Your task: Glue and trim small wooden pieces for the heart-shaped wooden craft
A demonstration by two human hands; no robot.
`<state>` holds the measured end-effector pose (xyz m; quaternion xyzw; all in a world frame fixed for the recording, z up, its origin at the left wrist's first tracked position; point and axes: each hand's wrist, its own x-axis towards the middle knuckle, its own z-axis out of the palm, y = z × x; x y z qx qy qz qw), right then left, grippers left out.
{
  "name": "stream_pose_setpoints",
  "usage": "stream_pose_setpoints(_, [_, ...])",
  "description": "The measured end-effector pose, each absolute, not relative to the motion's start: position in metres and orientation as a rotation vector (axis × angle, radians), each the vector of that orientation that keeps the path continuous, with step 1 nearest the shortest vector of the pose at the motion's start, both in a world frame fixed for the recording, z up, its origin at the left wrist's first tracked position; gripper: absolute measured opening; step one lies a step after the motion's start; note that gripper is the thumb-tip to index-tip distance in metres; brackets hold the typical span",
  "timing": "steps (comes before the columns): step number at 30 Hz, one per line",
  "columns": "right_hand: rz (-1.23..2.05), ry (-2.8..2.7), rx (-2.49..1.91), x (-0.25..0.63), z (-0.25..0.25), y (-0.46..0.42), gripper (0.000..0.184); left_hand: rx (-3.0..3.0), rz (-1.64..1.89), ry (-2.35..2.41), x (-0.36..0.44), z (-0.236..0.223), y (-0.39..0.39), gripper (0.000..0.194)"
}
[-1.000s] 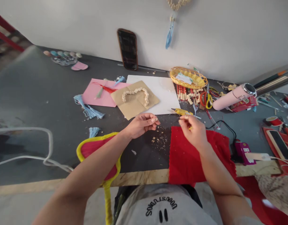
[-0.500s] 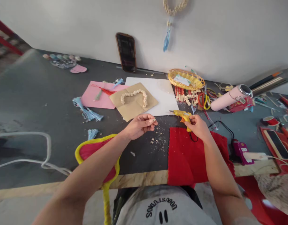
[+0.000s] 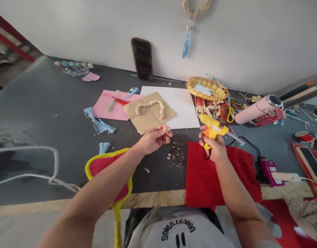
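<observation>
My right hand [image 3: 215, 146] grips a yellow glue gun [image 3: 212, 126] by its handle above the red cloth [image 3: 207, 172], the nozzle pointing up and to the left. Over the dark tabletop, my left hand [image 3: 155, 138] pinches a tiny pale piece [image 3: 169, 129] between thumb and fingertips; its exact kind is too small to make out. Just beyond it, a curved strand of cream beads [image 3: 150, 103] lies on brown paper [image 3: 143, 120]. Small pale scraps [image 3: 174, 155] are scattered between my hands. Under my left forearm rests a pink fan shape with a yellow border [image 3: 96, 165].
Behind stand a wicker basket [image 3: 207, 88], scissors [image 3: 228, 113] and a pink flask [image 3: 259, 109]. Blue tassels [image 3: 99, 122] lie left, by pink paper [image 3: 106, 112]. A phone [image 3: 142, 59] leans on the wall. A purple power adapter [image 3: 271, 172] and cables sit right.
The glue gun has been raised and turned in my right hand, showing more of its body. My left hand keeps its pinch in nearly the same place. The view has shifted slightly.
</observation>
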<state>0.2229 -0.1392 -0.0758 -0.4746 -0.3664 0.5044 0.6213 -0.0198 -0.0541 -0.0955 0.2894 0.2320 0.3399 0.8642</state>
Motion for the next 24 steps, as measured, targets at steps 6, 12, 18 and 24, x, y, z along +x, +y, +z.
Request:
stream_pose_setpoints(6, [1.186, -1.288, -1.023, 0.204, -0.088, -0.154, 0.024, 0.578, 0.719, 0.501, -0.018, -0.095, -0.054, 0.019])
stream_pose_setpoints(12, [1.266, -1.491, -1.091, 0.201, -0.087, -0.161, 0.031, 0.576, 0.727, 0.507, -0.018, -0.095, -0.054, 0.022])
stream_pose_setpoints(18, [1.275, -1.547, -1.129, 0.197, -0.084, -0.161, 0.031, 0.575, 0.723, 0.519, -0.017, -0.097, -0.055, 0.024])
stream_pose_setpoints(24, [1.299, -1.539, -1.108, 0.197, -0.088, -0.160, 0.028, 0.591, 0.715, 0.525, -0.018, -0.096, -0.055, 0.022])
